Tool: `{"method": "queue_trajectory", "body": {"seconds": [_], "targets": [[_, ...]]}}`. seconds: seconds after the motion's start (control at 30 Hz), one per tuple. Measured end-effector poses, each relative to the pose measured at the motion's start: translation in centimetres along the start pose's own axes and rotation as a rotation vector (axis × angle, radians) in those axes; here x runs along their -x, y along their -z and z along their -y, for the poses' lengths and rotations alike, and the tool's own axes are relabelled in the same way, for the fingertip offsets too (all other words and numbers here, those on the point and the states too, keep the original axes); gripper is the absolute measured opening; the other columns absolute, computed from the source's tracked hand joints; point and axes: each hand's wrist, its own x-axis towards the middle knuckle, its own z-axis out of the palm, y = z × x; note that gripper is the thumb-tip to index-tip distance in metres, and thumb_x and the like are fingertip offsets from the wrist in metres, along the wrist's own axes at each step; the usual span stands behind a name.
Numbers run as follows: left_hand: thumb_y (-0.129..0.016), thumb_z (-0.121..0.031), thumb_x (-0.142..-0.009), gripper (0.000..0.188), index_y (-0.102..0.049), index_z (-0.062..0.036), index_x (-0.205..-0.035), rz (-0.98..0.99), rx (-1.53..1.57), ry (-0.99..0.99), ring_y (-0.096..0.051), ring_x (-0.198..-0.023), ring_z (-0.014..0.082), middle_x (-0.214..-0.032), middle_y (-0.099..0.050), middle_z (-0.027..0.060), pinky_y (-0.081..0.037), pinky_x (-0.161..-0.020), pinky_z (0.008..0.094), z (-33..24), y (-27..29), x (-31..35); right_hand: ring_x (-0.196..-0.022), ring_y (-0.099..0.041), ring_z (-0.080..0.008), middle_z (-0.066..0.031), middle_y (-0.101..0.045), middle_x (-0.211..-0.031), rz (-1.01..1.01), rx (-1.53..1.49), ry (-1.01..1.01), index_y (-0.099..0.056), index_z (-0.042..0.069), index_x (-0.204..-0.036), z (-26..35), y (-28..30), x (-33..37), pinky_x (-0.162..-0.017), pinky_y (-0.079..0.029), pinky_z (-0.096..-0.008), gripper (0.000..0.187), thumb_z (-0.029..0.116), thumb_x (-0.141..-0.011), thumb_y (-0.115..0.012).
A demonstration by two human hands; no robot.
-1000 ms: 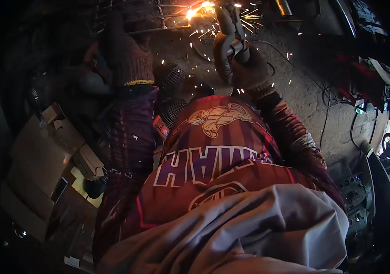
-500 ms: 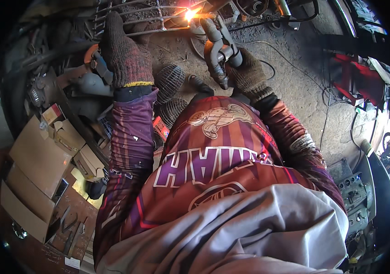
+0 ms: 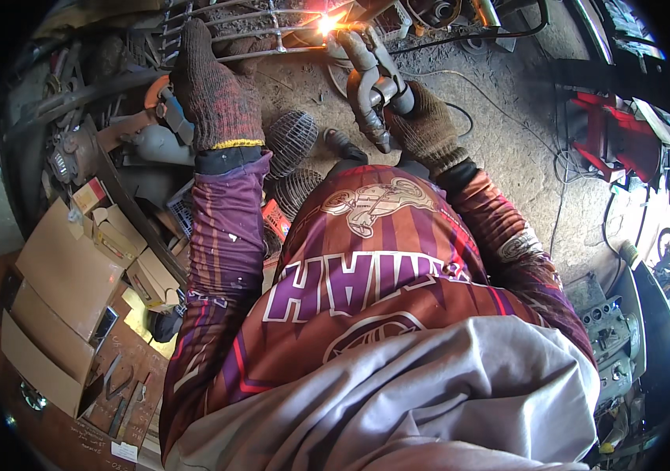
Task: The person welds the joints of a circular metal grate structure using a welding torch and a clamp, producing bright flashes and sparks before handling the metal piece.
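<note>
A grille of thin metal bars (image 3: 279, 41) stretches across the far edge of the view. My left hand (image 3: 219, 102), in a dark knitted work glove with a yellow cuff, is closed around its near bars, though some fingers are hidden. In a similar brown glove, my right hand (image 3: 428, 129) grips a welding electrode holder (image 3: 365, 93) by its lower end. The holder's jaws reach up toward a bright welding arc (image 3: 327, 25) at the grille's right part. Glare hides the electrode's tip and the joint there.
An angle grinder (image 3: 170, 110) lies left of my left hand. Cardboard boxes (image 3: 68, 275), pliers (image 3: 120, 385) and other hand tools sit at lower left. Cables (image 3: 500, 110) trail over the concrete floor. A metal engine part (image 3: 610, 337) stands at lower right.
The electrode holder and my right hand have shifted slightly left. The arc still burns at nearly the same spot, and my left hand stays on the grille.
</note>
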Motion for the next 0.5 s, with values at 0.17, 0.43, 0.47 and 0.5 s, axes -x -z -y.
{"method": "queue_trajectory", "body": {"seconds": [0.17,0.43,0.47,0.5], "targets": [[-0.059,-0.019,-0.09,0.031,-0.056,-0.0038,-0.117,-0.041,-0.061,0.011,-0.064,-0.094,0.0243,-0.111,-0.062,0.0108,-0.059,-0.073,0.0374,-0.4,-0.1,-0.4,-0.074,-0.06,-0.0266,-0.0103,-0.063,-0.078,0.126,0.801,0.511,-0.067,0.007,-0.079,-2.0,-0.6,-0.3,-0.068,-0.049,-0.0386,0.016,0.021,-0.072,-0.064],[-0.058,-0.021,-0.091,0.031,-0.057,-0.0041,-0.116,0.013,0.007,0.035,-0.064,-0.095,0.0244,-0.111,-0.062,0.0107,-0.058,-0.076,0.0392,-0.3,0.0,-1.2,-0.073,-0.061,-0.0248,-0.0083,-0.063,-0.086,-0.045,0.039,0.367,-0.063,0.01,-0.091,-3.6,-1.3,-0.4,-0.067,-0.05,-0.0386,0.016,0.018,-0.076,-0.06],[-0.058,-0.022,-0.091,0.031,-0.057,-0.0042,-0.116,0.003,-0.002,0.024,-0.064,-0.096,0.0244,-0.111,-0.062,0.0106,-0.058,-0.076,0.0395,-1.2,0.0,-0.6,-0.076,-0.062,-0.0259,-0.0089,-0.064,-0.089,-0.064,0.196,0.393,-0.061,0.011,-0.096,-2.9,-1.2,-0.3,-0.069,-0.05,-0.0395,0.019,0.018,-0.078,-0.06],[-0.057,-0.022,-0.091,0.031,-0.057,-0.0042,-0.116,0.004,0.007,0.033,-0.064,-0.096,0.0244,-0.111,-0.062,0.0106,-0.058,-0.076,0.0397,-1.0,0.1,-0.6,-0.08,-0.063,-0.027,-0.0095,-0.064,-0.093,-0.091,0.36,0.412,-0.06,0.012,-0.101,-1.6,-0.9,-0.3,-0.071,-0.051,-0.0403,0.022,0.019,-0.08,-0.061]]}}
